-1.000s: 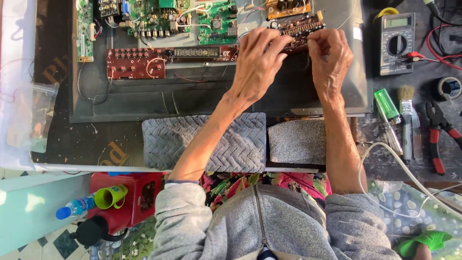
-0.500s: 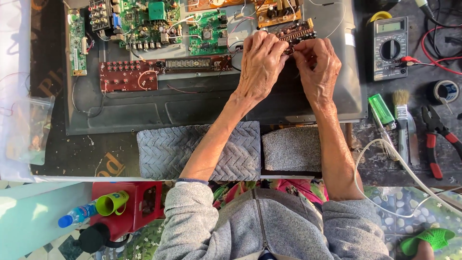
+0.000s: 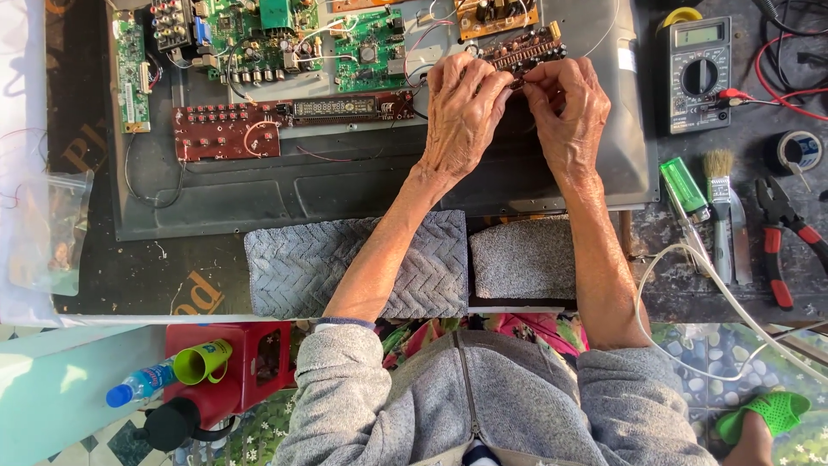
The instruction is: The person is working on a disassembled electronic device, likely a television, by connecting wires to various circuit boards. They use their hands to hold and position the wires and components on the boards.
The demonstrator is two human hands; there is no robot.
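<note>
Both hands work at the top middle of an opened grey device chassis (image 3: 362, 190). My left hand (image 3: 464, 112) and my right hand (image 3: 569, 112) meet with fingertips pinched at a small brown circuit board (image 3: 528, 50) with a row of parts. What lies between the fingertips is too small to make out. A long red board (image 3: 226, 131) with a dark display strip (image 3: 335, 107) lies to the left. Green boards (image 3: 371, 52) sit above it.
A multimeter (image 3: 699, 73) with red leads, tape roll (image 3: 795, 152), green lighter (image 3: 683, 188), brush (image 3: 718, 216) and red-handled pliers (image 3: 783, 237) lie at right. Two grey cloths (image 3: 302, 263) cushion the bench edge. A white cable (image 3: 716, 285) loops down. A red stool (image 3: 250, 362) holds a bottle and green cup.
The view has shifted so the chassis and hands sit slightly lower and left in frame. Both hands stay together at the same small board, fingers shifting only slightly.
</note>
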